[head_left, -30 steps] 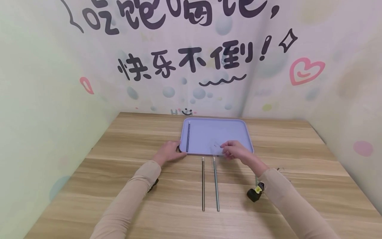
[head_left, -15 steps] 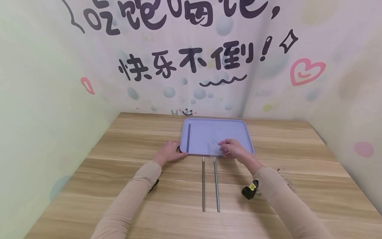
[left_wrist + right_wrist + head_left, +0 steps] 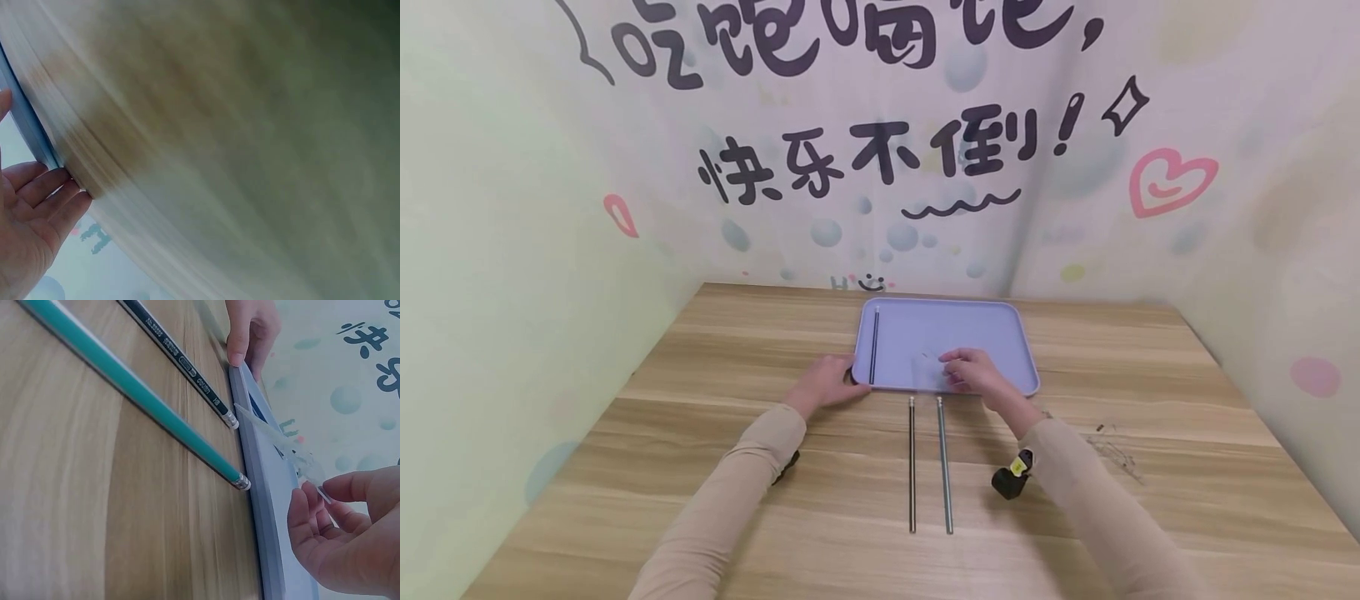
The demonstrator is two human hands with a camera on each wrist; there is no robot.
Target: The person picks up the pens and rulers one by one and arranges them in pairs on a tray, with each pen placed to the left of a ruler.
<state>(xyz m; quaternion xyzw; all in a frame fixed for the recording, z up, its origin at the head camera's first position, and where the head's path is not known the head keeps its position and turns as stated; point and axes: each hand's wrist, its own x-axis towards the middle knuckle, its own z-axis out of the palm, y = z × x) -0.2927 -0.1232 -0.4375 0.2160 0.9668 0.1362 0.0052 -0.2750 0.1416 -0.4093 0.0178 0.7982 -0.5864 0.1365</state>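
Observation:
My left hand (image 3: 826, 383) holds the near left corner of a lavender tray (image 3: 955, 321), thumb at the near edge and fingers along the left side. My right hand (image 3: 976, 372) pinches a thin, clear plastic piece (image 3: 928, 372) over the tray's near part; its kind is hard to tell. In the right wrist view, the plastic piece (image 3: 275, 439) slants above the tray's rim (image 3: 250, 456). A dark pencil (image 3: 875, 346) lies in the tray along its left side. On the table, a black pencil (image 3: 912, 467) and a green pencil (image 3: 945, 467) lie side by side, eraser ends toward the tray.
The wood-grain table (image 3: 760, 333) meets a printed wall cloth behind the tray. Some clear, faintly outlined things (image 3: 1116, 454) lie right of my right forearm. A black wrist camera (image 3: 1012, 477) hangs at my right cuff.
My right hand has moved a little left over the tray, carrying the clear plastic piece along. The left hand, the tray and the pencils have stayed in place.

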